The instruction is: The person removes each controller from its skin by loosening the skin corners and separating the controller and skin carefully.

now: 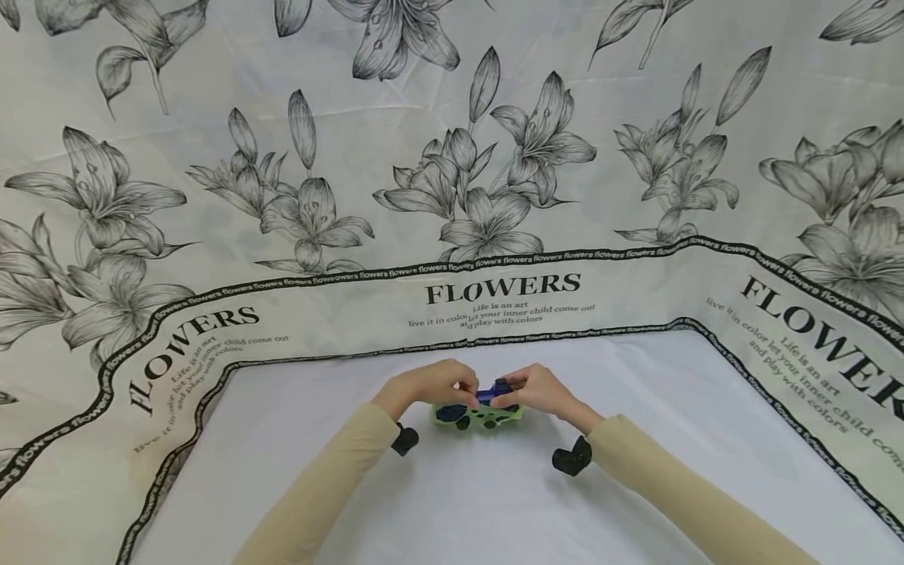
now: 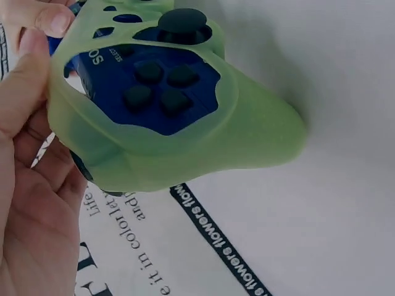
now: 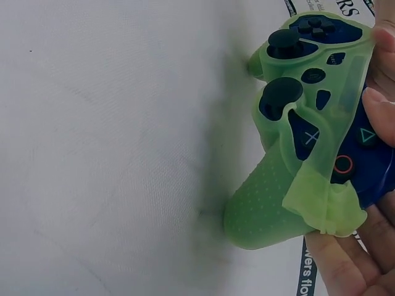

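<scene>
Left hand curled on top edge of green sleeve, right hand gripping blue controller by its uncovered right end; controller near midpoint of tabletop's far edge

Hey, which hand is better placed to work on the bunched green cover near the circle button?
Probably the right hand: its fingers lie close to the bunched part of the green cover, beside the circle button. The left hand holds the controller nearer its opposite end.
</scene>
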The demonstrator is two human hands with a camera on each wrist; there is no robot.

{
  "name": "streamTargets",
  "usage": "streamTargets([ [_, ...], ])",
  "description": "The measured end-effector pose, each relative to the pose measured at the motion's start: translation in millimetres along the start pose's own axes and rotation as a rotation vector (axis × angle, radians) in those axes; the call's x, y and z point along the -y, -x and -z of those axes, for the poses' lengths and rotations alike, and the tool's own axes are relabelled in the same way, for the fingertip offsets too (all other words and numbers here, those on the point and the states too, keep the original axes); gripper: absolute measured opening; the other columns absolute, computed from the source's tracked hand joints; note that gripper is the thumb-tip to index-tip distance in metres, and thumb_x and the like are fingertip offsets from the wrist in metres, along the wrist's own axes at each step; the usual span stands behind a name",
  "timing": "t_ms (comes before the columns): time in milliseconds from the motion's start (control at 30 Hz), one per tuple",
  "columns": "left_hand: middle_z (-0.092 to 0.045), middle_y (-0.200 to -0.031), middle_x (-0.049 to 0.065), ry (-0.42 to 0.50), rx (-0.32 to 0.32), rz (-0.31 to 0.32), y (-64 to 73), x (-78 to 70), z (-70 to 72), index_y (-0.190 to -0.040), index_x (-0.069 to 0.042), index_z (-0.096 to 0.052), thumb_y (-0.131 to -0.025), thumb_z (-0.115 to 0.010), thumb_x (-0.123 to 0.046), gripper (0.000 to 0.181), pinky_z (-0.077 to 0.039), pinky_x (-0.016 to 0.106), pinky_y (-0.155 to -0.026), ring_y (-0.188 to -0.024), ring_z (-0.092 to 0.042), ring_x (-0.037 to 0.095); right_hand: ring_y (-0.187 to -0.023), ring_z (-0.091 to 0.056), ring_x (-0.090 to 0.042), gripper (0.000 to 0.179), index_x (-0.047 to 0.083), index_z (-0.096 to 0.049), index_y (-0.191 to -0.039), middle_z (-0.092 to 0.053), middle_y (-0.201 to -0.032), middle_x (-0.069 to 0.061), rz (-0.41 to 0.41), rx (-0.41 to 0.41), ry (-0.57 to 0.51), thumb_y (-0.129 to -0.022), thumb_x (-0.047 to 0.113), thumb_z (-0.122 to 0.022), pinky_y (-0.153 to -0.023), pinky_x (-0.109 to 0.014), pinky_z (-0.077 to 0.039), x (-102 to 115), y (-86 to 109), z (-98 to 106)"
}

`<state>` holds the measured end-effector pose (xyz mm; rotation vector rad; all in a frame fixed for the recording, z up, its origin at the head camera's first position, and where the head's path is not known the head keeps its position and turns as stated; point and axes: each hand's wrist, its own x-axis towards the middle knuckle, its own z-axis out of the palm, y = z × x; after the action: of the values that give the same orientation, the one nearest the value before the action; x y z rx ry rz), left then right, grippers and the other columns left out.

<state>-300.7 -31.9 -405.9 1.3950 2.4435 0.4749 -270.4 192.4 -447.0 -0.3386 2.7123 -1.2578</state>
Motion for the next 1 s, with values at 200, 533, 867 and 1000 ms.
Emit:
streamTargets([
  [200,-0.055,-0.075,-0.006,0.09,-0.007,-0.014,6.0,2.3,1.6,-0.075,-0.01,-0.058,-0.094,-0.062,-0.022,0.023,-0.039,0.017,-0.066,-0.068,-0.044,0.003,-0.108,-0.065,-0.033,0.066,-0.005,-0.064,-0.12,-0.067,-0.117,-0.02,0.024,0.018,0.026,-0.072,0.037,-0.082,-0.091,-0.045,-0.054,1.8,-1.3,1.2],
  [533,-0.047,-0.07,-0.009,0.043,0.06,0.002,0.7,0.3,3.7,-0.072,-0.015,-0.052,-0.095,-0.061,-0.026,0.026,-0.035,0.017,-0.064,-0.065,-0.041,0.003,-0.101,-0.068,-0.031,0.063,-0.008,-0.063,-0.12,-0.069,-0.113,-0.021,0.03,0.03,0.015,-0.074,0.032,-0.081,-0.086,-0.042,-0.056,2.3,-0.5,2.1],
  [867,-0.045,-0.068,-0.008,0.043,0.061,-0.009,1.0,-0.5,3.0,-0.072,-0.011,-0.054,-0.093,-0.064,-0.024,0.026,-0.034,0.015,-0.06,-0.062,-0.039,0.003,-0.09,-0.07,-0.021,0.057,-0.006,-0.065,-0.118,-0.072,-0.104,-0.016,0.071,0.081,0.011,-0.075,0.029,-0.08,-0.079,-0.034,-0.057,2.3,-1.1,3.4],
  [1000,-0.045,-0.066,-0.008,0.033,0.044,-0.007,0.9,1.3,2.9,-0.071,-0.011,-0.055,-0.093,-0.064,-0.024,0.027,-0.033,0.015,-0.057,-0.06,-0.039,0.003,-0.087,-0.07,-0.018,0.055,-0.005,-0.066,-0.116,-0.074,-0.099,-0.013,0.074,0.105,0.021,-0.074,0.028,-0.08,-0.077,-0.032,-0.056,2.5,-1.9,4.7],
])
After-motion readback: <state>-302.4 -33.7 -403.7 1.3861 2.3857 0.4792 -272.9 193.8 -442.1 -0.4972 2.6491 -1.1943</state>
